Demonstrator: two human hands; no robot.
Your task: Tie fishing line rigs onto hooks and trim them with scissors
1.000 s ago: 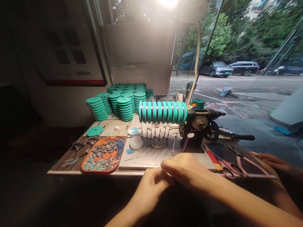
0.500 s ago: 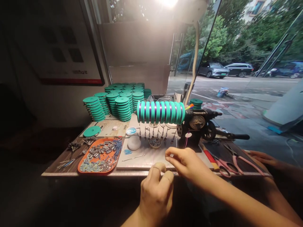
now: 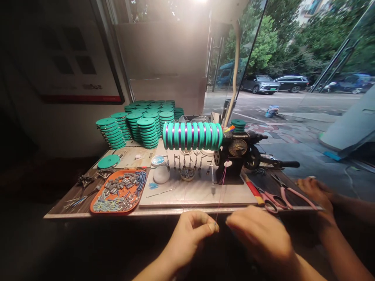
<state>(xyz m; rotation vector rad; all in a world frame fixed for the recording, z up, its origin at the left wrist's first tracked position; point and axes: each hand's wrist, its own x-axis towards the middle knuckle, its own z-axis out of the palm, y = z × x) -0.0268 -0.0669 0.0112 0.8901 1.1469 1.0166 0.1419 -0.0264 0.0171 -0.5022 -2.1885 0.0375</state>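
Left hand (image 3: 190,230) pinched a thin pink line (image 3: 220,187) w/ thumb & forefinger just below the table edge (image 3: 164,212); right hand (image 3: 258,234) curled beside it, grip hidden. Line ran up to the black winder (image 3: 234,156). Orange tray (image 3: 96,206), front left, held grey & blue tubes; small bowl (image 3: 187,174) held dark beads.

My left hand (image 3: 190,230) low in front of me, thumb and forefinger pinched together, my right hand (image 3: 260,236) just beside it, knuckles up, fingers curled inward, both forearms angled in from below
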